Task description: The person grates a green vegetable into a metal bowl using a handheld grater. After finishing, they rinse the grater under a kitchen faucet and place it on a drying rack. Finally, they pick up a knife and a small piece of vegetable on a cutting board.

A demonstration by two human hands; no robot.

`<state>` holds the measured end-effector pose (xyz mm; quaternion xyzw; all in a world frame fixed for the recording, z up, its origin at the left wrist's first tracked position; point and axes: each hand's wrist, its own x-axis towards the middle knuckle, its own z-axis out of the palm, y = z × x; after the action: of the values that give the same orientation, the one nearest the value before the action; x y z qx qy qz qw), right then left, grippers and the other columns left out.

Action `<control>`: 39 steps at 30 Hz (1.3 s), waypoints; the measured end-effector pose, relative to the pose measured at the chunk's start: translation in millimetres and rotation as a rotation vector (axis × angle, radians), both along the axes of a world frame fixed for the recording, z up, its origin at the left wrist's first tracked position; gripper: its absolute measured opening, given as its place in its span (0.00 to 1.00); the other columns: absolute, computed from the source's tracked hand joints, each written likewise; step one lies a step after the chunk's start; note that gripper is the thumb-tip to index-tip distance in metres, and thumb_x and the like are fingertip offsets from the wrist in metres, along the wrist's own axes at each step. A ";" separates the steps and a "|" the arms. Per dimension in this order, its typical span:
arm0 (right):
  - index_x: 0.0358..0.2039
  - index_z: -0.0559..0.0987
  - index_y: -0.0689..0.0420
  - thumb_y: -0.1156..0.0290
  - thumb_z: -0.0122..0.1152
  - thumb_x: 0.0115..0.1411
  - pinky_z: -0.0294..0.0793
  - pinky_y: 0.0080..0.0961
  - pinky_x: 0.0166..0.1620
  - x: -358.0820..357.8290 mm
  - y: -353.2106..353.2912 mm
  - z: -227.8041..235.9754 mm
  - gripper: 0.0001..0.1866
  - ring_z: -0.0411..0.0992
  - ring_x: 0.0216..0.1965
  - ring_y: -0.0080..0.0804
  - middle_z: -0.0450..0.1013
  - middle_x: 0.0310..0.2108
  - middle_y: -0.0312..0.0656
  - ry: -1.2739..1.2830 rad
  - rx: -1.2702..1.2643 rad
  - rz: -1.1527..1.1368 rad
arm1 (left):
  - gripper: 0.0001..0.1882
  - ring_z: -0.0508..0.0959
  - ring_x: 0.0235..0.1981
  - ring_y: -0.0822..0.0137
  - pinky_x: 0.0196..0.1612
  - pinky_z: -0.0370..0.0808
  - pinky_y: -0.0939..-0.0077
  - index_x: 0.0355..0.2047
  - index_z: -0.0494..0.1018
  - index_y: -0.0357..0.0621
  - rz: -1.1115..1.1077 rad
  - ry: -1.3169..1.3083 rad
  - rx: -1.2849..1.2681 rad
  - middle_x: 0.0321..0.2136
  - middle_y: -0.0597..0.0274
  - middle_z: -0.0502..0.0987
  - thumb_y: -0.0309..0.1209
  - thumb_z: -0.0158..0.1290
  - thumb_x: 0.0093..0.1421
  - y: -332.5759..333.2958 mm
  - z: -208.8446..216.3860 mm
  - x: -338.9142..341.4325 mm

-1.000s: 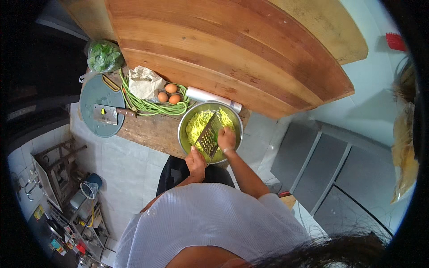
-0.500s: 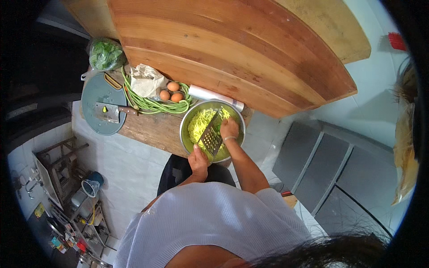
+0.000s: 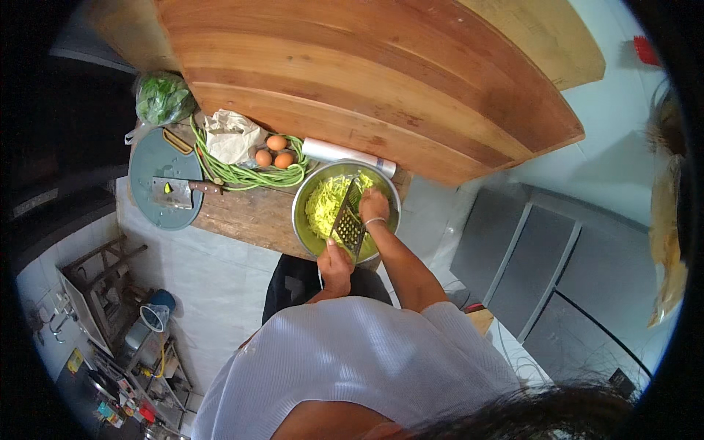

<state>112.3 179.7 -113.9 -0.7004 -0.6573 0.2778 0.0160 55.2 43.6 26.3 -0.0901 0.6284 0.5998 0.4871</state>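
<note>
A metal grater [image 3: 347, 226] slants inside a large steel bowl [image 3: 397, 213]. My left hand [image 3: 336, 270] grips the grater's near end at the bowl's front rim. Closed against the grater's right face is my right hand [image 3: 375, 207], with a bracelet on its wrist. Its fingers hold a green vegetable, almost wholly covered now; the earlier frame shows some of its green skin. Pale yellow-green shreds [image 3: 323, 207] lie heaped in the bowl, mostly left of the grater.
Left of the bowl, the wooden table [image 3: 246, 218] bears long green beans [image 3: 257, 176], brown eggs [image 3: 276, 143], a cloth bag [image 3: 233, 137] and a plastic-wrapped roll [image 3: 345, 155]. A cleaver [image 3: 172, 193] lies on a round grey board [image 3: 176, 218]. Bagged greens [image 3: 163, 98] sit behind. Wooden boards [image 3: 367, 81] rise at the back.
My right hand has shifted slightly nearer along the grater, covering more of the green vegetable. The grater stands a little steeper. The whole view has shifted slightly.
</note>
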 end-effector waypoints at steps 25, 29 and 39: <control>0.19 0.65 0.59 0.68 0.50 0.53 0.62 0.41 0.23 9.8 -92.1 71.4 0.11 0.65 0.18 0.48 0.64 0.15 0.51 0.352 0.116 0.080 | 0.26 0.53 0.05 0.75 0.08 0.51 0.79 0.10 0.53 0.50 -0.008 -0.042 -0.047 0.06 0.68 0.55 0.45 0.34 0.65 -3.0 -14.9 -21.2; 0.20 0.65 0.59 0.67 0.48 0.53 0.63 0.49 0.25 6.5 -76.8 47.5 0.10 0.65 0.21 0.58 0.65 0.17 0.55 0.314 0.127 0.101 | 0.26 0.54 0.06 0.75 0.08 0.52 0.78 0.11 0.53 0.50 -0.035 -0.047 -0.083 0.06 0.67 0.56 0.45 0.34 0.65 -6.3 -12.7 -26.8; 0.21 0.67 0.59 0.67 0.49 0.53 0.64 0.44 0.24 6.2 -35.4 34.8 0.10 0.67 0.20 0.55 0.65 0.17 0.54 0.278 0.126 0.183 | 0.26 0.54 0.06 0.74 0.08 0.52 0.76 0.12 0.55 0.48 -0.005 -0.002 -0.069 0.07 0.66 0.57 0.45 0.35 0.65 -4.9 -16.7 -32.4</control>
<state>118.5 144.3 -79.0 -0.5900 -0.7259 0.3306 0.1253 22.8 38.6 9.6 -0.1058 0.6484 0.5765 0.4858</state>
